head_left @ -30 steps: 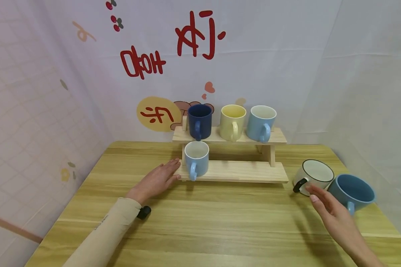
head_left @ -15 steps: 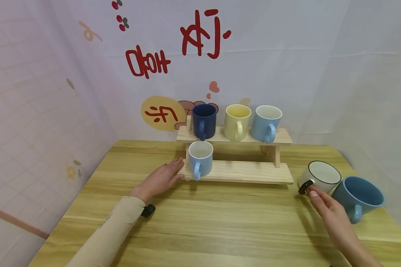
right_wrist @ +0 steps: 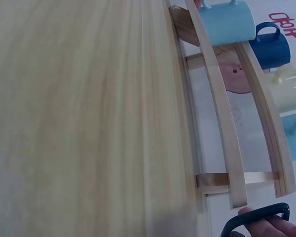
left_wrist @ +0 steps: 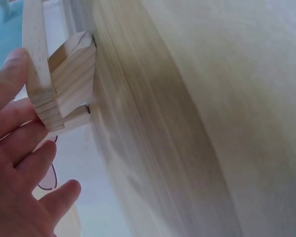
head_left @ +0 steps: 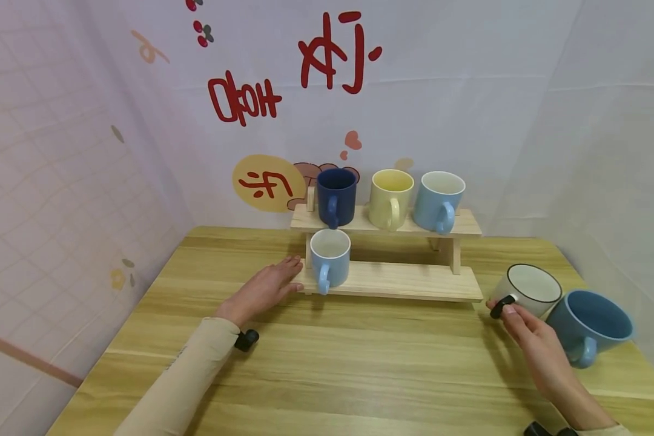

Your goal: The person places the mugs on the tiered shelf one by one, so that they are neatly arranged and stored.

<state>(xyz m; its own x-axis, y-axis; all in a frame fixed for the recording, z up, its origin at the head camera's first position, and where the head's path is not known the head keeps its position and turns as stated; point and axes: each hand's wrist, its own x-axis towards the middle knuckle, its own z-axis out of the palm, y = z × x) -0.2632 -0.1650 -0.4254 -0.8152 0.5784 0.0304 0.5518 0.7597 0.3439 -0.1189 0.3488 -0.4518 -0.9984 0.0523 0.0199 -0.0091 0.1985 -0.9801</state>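
Near the right side of the table, my right hand point(head_left: 539, 348) holds the black handle point(head_left: 502, 306) of a white enamel-style mug point(head_left: 534, 283) with a dark rim. Its thumb lies on the handle and fingers pass through the loop, also seen in the right wrist view with the handle point(right_wrist: 254, 216). My left hand point(head_left: 263, 292) rests at the left end of a two-tier wooden rack point(head_left: 409, 280), fingers extended. In the left wrist view, its thumb and index finger touch the lower board point(left_wrist: 39, 74), while the other fingers spread past it.
A wide blue mug point(head_left: 588, 324) stands beside the white one. On the upper tier are a navy mug point(head_left: 336, 197), a yellow mug point(head_left: 387, 200) and a light blue mug point(head_left: 436, 203). Another light blue mug point(head_left: 331, 266) stands at the lower tier's left. A printed curtain point(head_left: 441, 91) hangs behind.
My right hand has closed from hovering beside the white mug to gripping its handle. My left hand stays at the rack. The head view has shifted slightly.
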